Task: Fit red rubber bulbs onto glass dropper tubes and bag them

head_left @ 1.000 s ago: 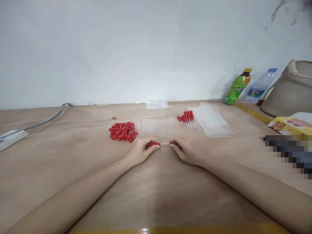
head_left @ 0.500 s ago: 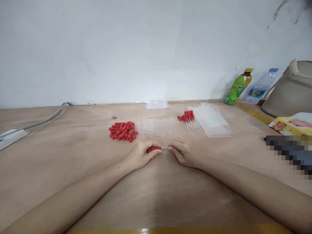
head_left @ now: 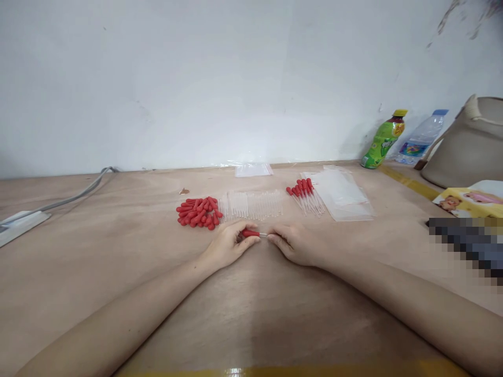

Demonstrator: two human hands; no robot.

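My left hand (head_left: 231, 243) is closed on a red rubber bulb (head_left: 250, 233), which points to the right. My right hand (head_left: 288, 242) pinches a thin clear tube (head_left: 263, 235) whose other end meets the bulb's mouth; most of the tube is hidden by my fingers. Behind my left hand lies a pile of loose red bulbs (head_left: 198, 212). Beside it, a row of clear tubes (head_left: 251, 204) stretches to the right. Farther right, several tubes with red bulbs on them (head_left: 304, 192) lie together, partly over clear plastic bags (head_left: 346, 193).
A small clear bag (head_left: 253, 170) lies by the wall. At the right are a green bottle (head_left: 383, 141), a clear bottle (head_left: 422, 139), a grey-beige bag (head_left: 463, 144), a yellow printed packet (head_left: 467, 202) and a blurred dark object (head_left: 467, 243). A grey cable (head_left: 88, 189) runs at the left.
My right hand has moved slightly left toward my left hand, and less of the clear tube shows between them. Both hands are a little farther from me.
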